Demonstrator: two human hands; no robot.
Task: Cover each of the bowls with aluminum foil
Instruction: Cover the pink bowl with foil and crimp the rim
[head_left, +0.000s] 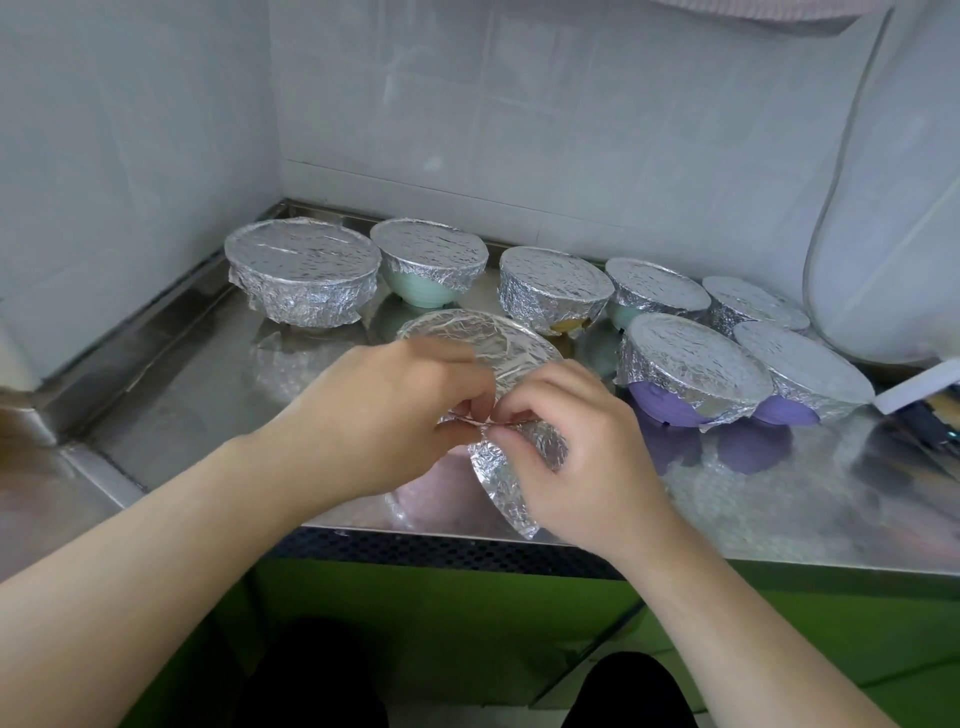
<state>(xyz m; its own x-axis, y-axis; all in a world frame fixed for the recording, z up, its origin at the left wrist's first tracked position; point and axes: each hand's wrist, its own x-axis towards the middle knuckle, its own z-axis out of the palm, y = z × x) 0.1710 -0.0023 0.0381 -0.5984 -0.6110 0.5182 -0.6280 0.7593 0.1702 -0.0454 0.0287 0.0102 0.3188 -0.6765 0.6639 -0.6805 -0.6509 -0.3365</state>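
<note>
A kitchen, plainly — most likely a home one (though nothing settles that). Stainless steel counter with a raised back edge, set into a corner of white tiled wall. Green cabinet front below the counter edge. Row of bowls along the back, each wrapped in foil — pale green and purple sides showing under the wrap. White cable hanging down the wall at right.

Both hands, left and right, meet fingertip to fingertip (fingers curled, pinching).
</note>
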